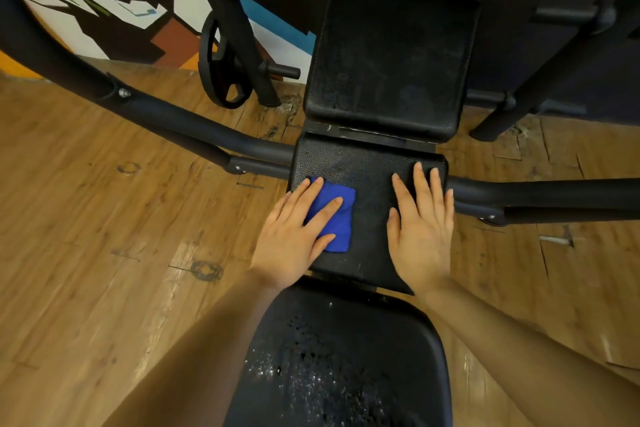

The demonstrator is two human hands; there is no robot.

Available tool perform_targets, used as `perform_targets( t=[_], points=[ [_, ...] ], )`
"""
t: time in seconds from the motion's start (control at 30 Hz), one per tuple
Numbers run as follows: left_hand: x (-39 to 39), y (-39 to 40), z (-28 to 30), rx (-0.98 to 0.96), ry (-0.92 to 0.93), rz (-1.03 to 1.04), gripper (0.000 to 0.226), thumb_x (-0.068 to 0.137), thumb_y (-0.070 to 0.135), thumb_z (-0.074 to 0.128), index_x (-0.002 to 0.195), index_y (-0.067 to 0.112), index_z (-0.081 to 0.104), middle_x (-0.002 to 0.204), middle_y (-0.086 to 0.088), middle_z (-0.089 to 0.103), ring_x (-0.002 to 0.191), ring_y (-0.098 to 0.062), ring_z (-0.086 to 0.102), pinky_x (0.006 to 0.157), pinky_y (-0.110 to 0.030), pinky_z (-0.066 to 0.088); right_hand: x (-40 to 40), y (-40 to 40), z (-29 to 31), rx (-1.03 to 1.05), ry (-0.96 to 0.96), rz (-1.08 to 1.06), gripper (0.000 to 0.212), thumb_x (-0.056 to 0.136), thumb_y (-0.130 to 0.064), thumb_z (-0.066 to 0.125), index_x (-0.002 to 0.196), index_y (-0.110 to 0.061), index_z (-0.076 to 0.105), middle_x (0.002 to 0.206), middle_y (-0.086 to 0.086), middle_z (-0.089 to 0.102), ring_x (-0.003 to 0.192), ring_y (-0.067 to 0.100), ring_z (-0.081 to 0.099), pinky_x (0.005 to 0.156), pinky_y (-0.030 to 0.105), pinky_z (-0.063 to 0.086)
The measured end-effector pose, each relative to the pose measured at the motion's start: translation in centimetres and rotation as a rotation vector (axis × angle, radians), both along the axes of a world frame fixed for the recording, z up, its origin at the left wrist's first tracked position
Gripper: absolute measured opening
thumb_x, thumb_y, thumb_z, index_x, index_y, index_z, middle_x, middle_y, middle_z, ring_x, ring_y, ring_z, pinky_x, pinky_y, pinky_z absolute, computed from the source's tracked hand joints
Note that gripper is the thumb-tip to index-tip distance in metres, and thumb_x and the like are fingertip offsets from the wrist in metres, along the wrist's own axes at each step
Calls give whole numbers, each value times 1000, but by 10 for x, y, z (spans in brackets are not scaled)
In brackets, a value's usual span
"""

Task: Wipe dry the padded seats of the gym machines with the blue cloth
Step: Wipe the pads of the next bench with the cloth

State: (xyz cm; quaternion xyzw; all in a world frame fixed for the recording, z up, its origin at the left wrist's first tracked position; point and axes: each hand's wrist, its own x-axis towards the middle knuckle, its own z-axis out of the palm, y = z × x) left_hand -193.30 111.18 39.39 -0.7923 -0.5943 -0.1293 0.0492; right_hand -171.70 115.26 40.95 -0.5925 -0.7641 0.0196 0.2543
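Note:
A folded blue cloth [337, 215] lies on the left part of a black padded seat [369, 184] in the middle of the view. My left hand [296, 236] presses flat on the cloth with straight fingers. Flat on the right part of the same pad rests my right hand [420, 225], fingers spread and holding nothing. Beyond this pad rises a larger black back pad [388, 59]. Close below me a rounded black seat [346, 357] carries water droplets and wet patches.
Black steel frame tubes [194, 125] run left and right from the seat [554, 192]. A weight plate [221, 66] hangs on a peg at the back left, by a painted wall. Worn wooden flooring [104, 236] surrounds the machine.

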Motion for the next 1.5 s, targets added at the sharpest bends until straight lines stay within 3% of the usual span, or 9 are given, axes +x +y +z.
perform_targets(
  t=[0.2, 0.37, 0.57, 0.9, 1.23, 1.5],
  points=[
    [5, 23, 13, 9, -37, -79, 52, 98, 31, 45, 149, 24, 35, 156, -14, 30, 145, -32, 26, 111, -43, 33, -10, 22, 0, 19, -98, 21, 48, 99, -20, 45, 147, -16, 40, 159, 11, 24, 149, 29, 12, 120, 47, 7],
    [20, 70, 35, -58, -59, -64, 65, 94, 15, 54, 152, 31, 29, 162, -11, 13, 149, -33, 6, 113, -51, 28, -10, 22, -9, 55, -199, -2, 52, 99, -29, 29, 150, -16, 34, 160, 13, 23, 149, 30, 14, 120, 49, 10],
    [23, 70, 27, -5, -69, -55, 56, 98, 39, 41, 151, 25, 32, 159, -14, 21, 149, -34, 12, 116, -48, 26, -12, 22, -12, 83, -251, -22, 53, 99, -29, 28, 150, -16, 32, 160, 14, 22, 149, 32, 15, 120, 50, 10],
    [26, 11, -13, 15, -86, 11, 57, 97, 44, 41, 150, 25, 30, 157, -13, 27, 149, -32, 16, 113, -48, 33, -12, 21, -12, 100, -268, -21, 54, 98, -30, 30, 150, -15, 32, 159, 16, 24, 148, 33, 17, 119, 50, 9],
    [20, 68, 26, -5, -59, -32, 64, 93, 43, 49, 151, 24, 31, 159, -14, 23, 148, -33, 15, 115, -46, 22, -14, 20, -11, 64, -317, -25, 57, 97, -31, 26, 152, -15, 29, 160, 16, 20, 148, 34, 15, 119, 52, 11],
    [43, 38, 4, 51, -212, 81, 54, 97, 36, 43, 149, 19, 37, 158, -15, 26, 148, -33, 15, 115, -49, 29, -13, 21, -11, 78, -291, -19, 56, 97, -29, 28, 151, -14, 31, 160, 16, 21, 148, 33, 15, 119, 52, 10]
  ],
)
